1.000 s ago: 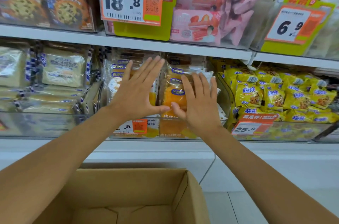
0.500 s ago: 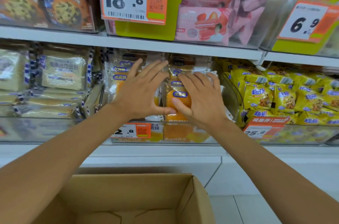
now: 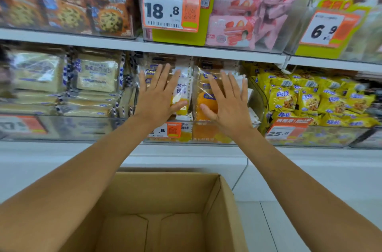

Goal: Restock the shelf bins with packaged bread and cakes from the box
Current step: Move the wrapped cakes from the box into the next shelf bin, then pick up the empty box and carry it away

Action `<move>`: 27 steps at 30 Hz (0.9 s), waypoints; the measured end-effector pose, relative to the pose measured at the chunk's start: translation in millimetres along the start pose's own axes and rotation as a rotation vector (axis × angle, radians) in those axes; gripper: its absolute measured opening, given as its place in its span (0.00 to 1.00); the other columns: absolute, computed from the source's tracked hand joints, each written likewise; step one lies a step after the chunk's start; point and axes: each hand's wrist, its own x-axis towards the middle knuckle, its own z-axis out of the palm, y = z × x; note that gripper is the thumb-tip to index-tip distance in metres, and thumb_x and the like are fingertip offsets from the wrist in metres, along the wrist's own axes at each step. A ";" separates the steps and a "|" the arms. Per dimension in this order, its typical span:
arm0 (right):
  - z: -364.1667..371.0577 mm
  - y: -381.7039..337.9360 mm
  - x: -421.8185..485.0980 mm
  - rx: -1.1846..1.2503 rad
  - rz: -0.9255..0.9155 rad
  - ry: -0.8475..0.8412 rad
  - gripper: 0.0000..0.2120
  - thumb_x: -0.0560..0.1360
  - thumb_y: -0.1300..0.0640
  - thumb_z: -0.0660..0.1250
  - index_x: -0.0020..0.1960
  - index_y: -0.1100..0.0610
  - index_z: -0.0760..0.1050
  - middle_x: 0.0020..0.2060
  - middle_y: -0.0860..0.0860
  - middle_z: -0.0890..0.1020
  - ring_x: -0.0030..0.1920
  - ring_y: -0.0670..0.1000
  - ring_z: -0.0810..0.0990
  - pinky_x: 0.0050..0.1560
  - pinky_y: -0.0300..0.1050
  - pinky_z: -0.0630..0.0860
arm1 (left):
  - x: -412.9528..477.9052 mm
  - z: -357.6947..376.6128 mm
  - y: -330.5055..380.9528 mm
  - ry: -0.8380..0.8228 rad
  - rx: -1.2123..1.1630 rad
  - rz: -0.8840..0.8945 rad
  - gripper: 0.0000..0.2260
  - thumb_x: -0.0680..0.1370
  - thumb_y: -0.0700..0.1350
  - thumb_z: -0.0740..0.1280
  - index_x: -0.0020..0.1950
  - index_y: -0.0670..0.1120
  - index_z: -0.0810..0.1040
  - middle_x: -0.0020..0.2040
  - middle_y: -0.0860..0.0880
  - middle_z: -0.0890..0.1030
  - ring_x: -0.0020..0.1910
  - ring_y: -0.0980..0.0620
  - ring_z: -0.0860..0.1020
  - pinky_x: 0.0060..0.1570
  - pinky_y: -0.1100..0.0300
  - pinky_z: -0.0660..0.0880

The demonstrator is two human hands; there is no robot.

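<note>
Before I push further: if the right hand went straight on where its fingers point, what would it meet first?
The orange cake packs in the middle bin; the right hand, fingers straight, looks to be touching them, though depth is unclear.

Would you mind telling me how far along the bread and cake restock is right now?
Done: the cardboard box shows only bare bottom flaps, and the middle bin is packed to its front wall. In hand: the left hand and right hand, fingers straight, lie flat against the white-labelled pack and orange cake pack, apparently squaring them up. Left: seemingly little beyond tidying; nothing visible remains to load.
</note>
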 end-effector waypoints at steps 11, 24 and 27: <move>-53.5 -67.1 -175.1 0.421 0.160 -0.590 0.28 0.79 0.44 0.62 0.75 0.53 0.63 0.76 0.54 0.60 0.74 0.56 0.62 0.74 0.55 0.61 | -211.3 -32.6 -16.6 -0.393 -0.242 -0.208 0.41 0.71 0.72 0.42 0.80 0.52 0.44 0.81 0.48 0.45 0.79 0.49 0.42 0.76 0.43 0.42; -108.9 -89.4 -353.5 0.527 0.761 -1.028 0.52 0.70 0.36 0.70 0.79 0.54 0.44 0.77 0.54 0.58 0.73 0.56 0.66 0.70 0.56 0.67 | -444.9 -47.9 -92.8 -0.874 -0.767 -0.916 0.26 0.77 0.60 0.63 0.71 0.49 0.68 0.64 0.44 0.78 0.57 0.45 0.79 0.59 0.49 0.76; -106.9 -84.5 -363.7 0.735 0.976 -1.082 0.43 0.68 0.38 0.73 0.76 0.51 0.59 0.68 0.53 0.74 0.64 0.55 0.76 0.65 0.56 0.74 | -449.0 -57.7 -95.6 -0.961 -1.061 -0.968 0.22 0.78 0.59 0.63 0.71 0.57 0.67 0.64 0.51 0.77 0.58 0.48 0.79 0.52 0.52 0.79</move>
